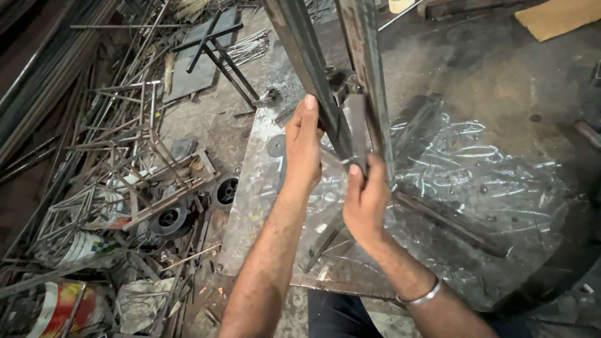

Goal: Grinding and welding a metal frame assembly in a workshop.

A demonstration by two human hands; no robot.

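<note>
Two dark steel bars (pixel 300 44) of a metal frame rise from a scratched steel work table (pixel 469 188) toward the top of the view. My left hand (pixel 303 147) wraps around the left bar from its left side, thumb up along it. My right hand (pixel 365 200) grips the lower end of a short flat steel piece (pixel 358 128) that sits between the two bars, just under a small joint. A metal bangle (pixel 421 296) circles my right wrist.
A flat steel strip (pixel 451 219) and a round washer (pixel 275 145) lie on the table. Left of it the floor holds a heap of rods and frames (pixel 119 144), small wheels (pixel 169 220), paint buckets (pixel 59 307) and a black T-shaped stand (pixel 216 50).
</note>
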